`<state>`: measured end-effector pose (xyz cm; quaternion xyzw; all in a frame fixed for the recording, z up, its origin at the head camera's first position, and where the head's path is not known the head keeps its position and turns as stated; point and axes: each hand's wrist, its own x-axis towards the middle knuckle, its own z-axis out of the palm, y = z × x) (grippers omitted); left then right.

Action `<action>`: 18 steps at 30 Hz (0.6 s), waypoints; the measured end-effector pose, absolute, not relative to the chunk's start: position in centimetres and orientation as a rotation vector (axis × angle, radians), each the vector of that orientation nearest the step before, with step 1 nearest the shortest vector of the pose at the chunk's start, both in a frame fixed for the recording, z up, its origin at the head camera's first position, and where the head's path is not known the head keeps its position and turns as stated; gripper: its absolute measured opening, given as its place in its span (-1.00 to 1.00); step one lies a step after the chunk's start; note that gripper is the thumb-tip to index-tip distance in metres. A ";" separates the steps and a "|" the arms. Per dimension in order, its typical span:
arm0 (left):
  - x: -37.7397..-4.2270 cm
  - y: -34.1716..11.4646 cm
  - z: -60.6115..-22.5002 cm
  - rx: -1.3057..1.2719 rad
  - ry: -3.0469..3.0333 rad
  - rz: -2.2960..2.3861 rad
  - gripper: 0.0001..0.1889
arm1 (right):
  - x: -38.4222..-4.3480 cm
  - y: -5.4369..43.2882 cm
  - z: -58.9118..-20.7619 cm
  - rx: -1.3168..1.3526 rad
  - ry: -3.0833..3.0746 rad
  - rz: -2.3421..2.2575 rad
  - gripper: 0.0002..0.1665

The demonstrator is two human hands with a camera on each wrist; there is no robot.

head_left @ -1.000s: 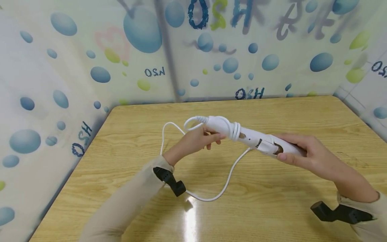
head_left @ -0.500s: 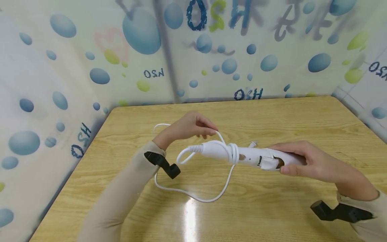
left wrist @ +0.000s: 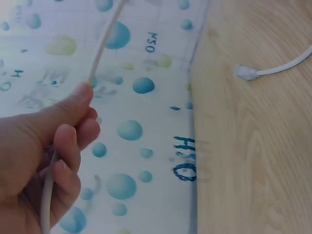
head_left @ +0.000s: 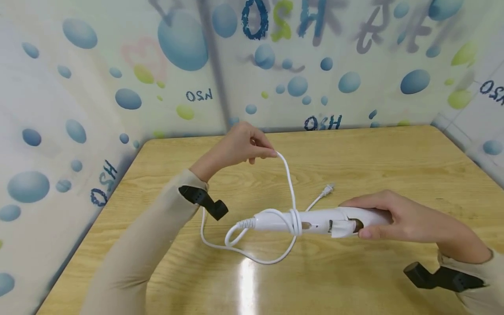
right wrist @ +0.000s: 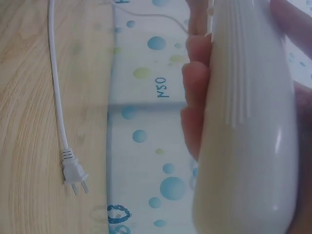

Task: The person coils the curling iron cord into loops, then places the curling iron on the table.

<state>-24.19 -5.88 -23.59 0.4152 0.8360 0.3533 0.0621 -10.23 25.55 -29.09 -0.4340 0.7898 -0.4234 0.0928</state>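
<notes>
A white hair styling iron, a long rounded body with a patch of torn white tape on it, lies level in my right hand. That hand's fingers curl round its right end, and the right wrist view shows its smooth, ridged casing up close. Loops of white power cord wind round the iron's left half. Up and to the left, my left hand pinches the cord between thumb and fingers, pulling a length up from the loops. In the left wrist view the cord also runs through the curled fingers.
The two-pin plug lies on the wooden table behind the iron. More cord curves across the table on the left. A patterned wall covering rises at the table's back and left side.
My left hand has moved up and away from the iron, drawing a longer stretch of cord off it. The iron has come lower and levelled out. The plug has come into sight.
</notes>
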 end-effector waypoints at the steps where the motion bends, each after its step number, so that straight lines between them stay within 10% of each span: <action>1: -24.1 -5.8 -23.3 1.253 2.533 1.068 -0.88 | -10.2 25.5 -29.1 -1.282 2.348 -1.247 -0.42; 18: -21.2 -6.5 -20.3 1.204 2.842 0.967 -0.81 | -10.7 24.3 -29.1 -1.040 2.561 -1.035 -0.56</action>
